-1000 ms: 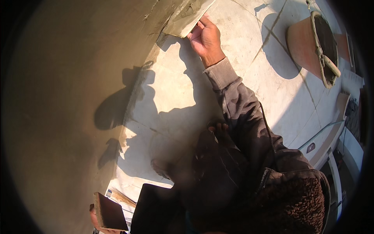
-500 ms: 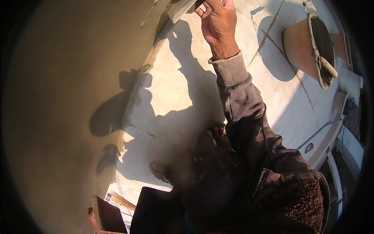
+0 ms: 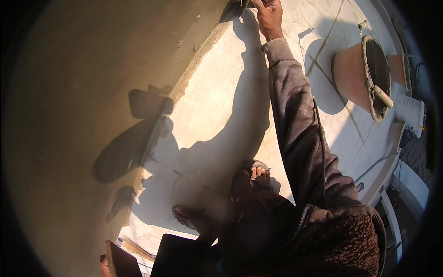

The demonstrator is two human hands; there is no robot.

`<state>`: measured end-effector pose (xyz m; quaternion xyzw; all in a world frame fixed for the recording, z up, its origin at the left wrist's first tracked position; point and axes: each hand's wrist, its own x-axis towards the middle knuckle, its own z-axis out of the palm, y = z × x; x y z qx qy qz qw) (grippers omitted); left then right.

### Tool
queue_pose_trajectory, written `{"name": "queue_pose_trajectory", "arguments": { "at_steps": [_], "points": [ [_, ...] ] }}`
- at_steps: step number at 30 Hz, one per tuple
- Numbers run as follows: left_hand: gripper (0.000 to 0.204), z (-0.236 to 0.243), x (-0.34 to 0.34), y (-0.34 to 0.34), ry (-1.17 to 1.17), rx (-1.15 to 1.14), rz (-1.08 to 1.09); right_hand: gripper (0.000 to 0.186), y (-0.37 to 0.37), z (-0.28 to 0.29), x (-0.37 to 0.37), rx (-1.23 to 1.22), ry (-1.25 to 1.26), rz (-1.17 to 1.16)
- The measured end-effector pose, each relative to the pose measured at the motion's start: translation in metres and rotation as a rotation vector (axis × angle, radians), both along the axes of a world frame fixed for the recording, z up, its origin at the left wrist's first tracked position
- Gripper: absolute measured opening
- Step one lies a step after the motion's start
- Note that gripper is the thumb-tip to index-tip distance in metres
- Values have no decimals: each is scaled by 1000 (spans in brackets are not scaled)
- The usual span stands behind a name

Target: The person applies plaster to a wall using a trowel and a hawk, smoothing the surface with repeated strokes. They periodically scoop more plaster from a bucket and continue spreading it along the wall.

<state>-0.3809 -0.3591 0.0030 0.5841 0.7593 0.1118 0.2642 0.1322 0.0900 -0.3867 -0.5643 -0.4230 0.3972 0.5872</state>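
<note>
At the top of the view my right hand (image 3: 270,21) is closed round a trowel (image 3: 244,6), whose grey blade lies against or close to the foot of the plastered wall (image 3: 83,92). The frame's upper edge cuts off part of the trowel and the fingers. My right arm is stretched out far ahead over the pale floor. Low on the left, a few fingertips of my left hand (image 3: 104,266) show at the edge of a brown flat board (image 3: 121,261), which they grip. Most of that hand is hidden behind the board.
A pinkish-orange bucket (image 3: 350,69) of grey mortar stands on the tiled floor (image 3: 295,152) to the right, with a second container (image 3: 399,69) behind it. White panels and rails (image 3: 392,217) line the right edge. My feet (image 3: 260,171) are near the middle.
My right hand has moved farther ahead and slightly right along the wall's foot with the trowel, and the arm has straightened. The board at lower left sits slightly lower in view.
</note>
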Motion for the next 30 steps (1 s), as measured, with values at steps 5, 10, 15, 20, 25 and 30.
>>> {"name": "queue_pose_trajectory", "arguments": {
  "at_steps": [5,10,15,20,25,30],
  "points": [
    [71,2,1,-4,-17,-15,20,32,-16,18,-30,87,-69,-2],
    [72,-1,-5,-6,14,13,15,49,-48,19,-64,44,157,64],
    [71,-1,19,14,39,112,71,40,-77,20,-90,160,125,158],
    [75,-1,5,-1,118,116,71,44,-111,25,-114,102,90,258],
    [76,2,-5,-13,127,154,61,44,-135,26,-137,58,217,279],
    [76,1,-33,-48,23,150,200,45,-159,15,-157,70,130,273]
  ]
}}
